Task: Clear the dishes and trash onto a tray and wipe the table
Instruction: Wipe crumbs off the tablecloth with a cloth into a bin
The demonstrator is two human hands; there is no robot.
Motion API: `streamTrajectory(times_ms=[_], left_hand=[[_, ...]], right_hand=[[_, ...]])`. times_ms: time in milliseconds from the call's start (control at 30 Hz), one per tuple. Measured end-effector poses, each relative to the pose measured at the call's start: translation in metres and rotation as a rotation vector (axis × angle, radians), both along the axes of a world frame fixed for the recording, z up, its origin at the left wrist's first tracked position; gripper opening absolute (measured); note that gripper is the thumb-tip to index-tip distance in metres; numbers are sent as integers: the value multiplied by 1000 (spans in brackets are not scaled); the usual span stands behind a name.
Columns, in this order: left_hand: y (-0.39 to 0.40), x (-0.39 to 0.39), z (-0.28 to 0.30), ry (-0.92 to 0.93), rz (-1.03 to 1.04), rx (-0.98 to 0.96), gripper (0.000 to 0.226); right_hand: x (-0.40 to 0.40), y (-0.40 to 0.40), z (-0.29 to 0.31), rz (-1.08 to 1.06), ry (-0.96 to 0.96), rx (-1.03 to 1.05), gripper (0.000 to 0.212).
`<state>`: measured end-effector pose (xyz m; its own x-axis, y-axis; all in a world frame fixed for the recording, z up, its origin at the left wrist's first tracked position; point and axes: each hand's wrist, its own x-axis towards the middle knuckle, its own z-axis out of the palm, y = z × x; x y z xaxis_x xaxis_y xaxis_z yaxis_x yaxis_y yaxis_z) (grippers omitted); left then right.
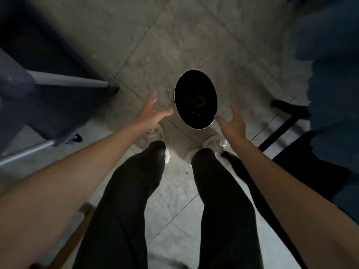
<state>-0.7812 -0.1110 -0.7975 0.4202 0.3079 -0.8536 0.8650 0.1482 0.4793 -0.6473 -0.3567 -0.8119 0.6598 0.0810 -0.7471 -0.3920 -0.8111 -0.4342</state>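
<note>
A round metal bin [195, 99] with a dark inside stands on the tiled floor just ahead of my feet. My left hand [153, 111] hovers to the left of the bin's rim with fingers spread and relaxed, holding nothing. My right hand [232, 123] is at the bin's lower right rim, fingers loosely spread, thumb close to or touching the rim. No dishes, tray or table top are in view.
Grey metal table or chair legs [68, 81] and a dark shape stand at the left. A black chair frame [287, 121] and a person in blue clothing [334, 74] are at the right. My dark trouser legs [223, 210] fill the lower middle.
</note>
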Motion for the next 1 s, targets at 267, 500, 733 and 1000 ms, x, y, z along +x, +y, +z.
streamTrajectory(times_ms=[267, 500, 733, 1000], left_hand=[[-43, 15, -154, -23, 140, -125, 101], [-66, 20, -195, -62, 403, -6, 67], [-55, 21, -157, -61, 426, -46, 67], [-57, 1, -27, -53, 463, -50, 68]], right_hand=[[-11, -16, -148, -269, 228, 101, 78], [-20, -20, -188, -350, 156, 249, 75], [-17, -11, -150, -338, 143, 264, 75], [-35, -17, -18, -260, 65, 246, 73]])
